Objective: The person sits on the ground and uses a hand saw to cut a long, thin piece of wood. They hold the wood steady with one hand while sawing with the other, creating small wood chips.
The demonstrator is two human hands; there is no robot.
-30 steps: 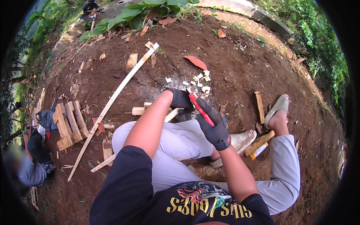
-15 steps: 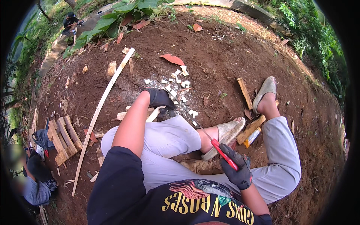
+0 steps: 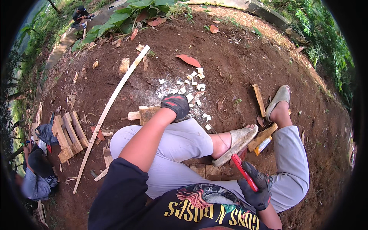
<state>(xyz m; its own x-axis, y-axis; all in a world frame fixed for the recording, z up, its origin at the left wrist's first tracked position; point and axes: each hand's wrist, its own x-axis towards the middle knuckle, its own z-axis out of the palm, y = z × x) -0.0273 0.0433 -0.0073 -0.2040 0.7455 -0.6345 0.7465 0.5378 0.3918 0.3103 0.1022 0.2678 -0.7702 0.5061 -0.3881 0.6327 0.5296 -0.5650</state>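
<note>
Far from left hand [image 3: 176,105] (hold unseen), right hand [image 3: 259,186] grips red tool [image 3: 242,169] near shoe [image 3: 239,143].

left grip [image 3: 176,106]: fingers hidden beneath gloved back, contents untellable | wood block [image 3: 147,114]: partly behind left forearm [image 3: 147,143] | red-handled tool [image 3: 242,169]: blade too faint to trace | co-worker [image 3: 36,186]: head blurred | distant person [image 3: 79,17]: hands too small to read | black shirt [image 3: 119,191]: cut by lower edge

Your left hand [image 3: 175,105]: black glove, red stripes. Your right hand [image 3: 256,187]: dark glove, bright red tool handle [image 3: 244,172]. Black T-shirt [image 3: 124,193], multicoloured print, yellow lettering. Pale grey trousers [image 3: 182,142], off-white sandals [image 3: 237,144]. Cream wood chips [image 3: 190,97], pale wood strip [image 3: 110,102], red-orange leaf [image 3: 188,60], reddish-brown soil [image 3: 237,73].
</note>
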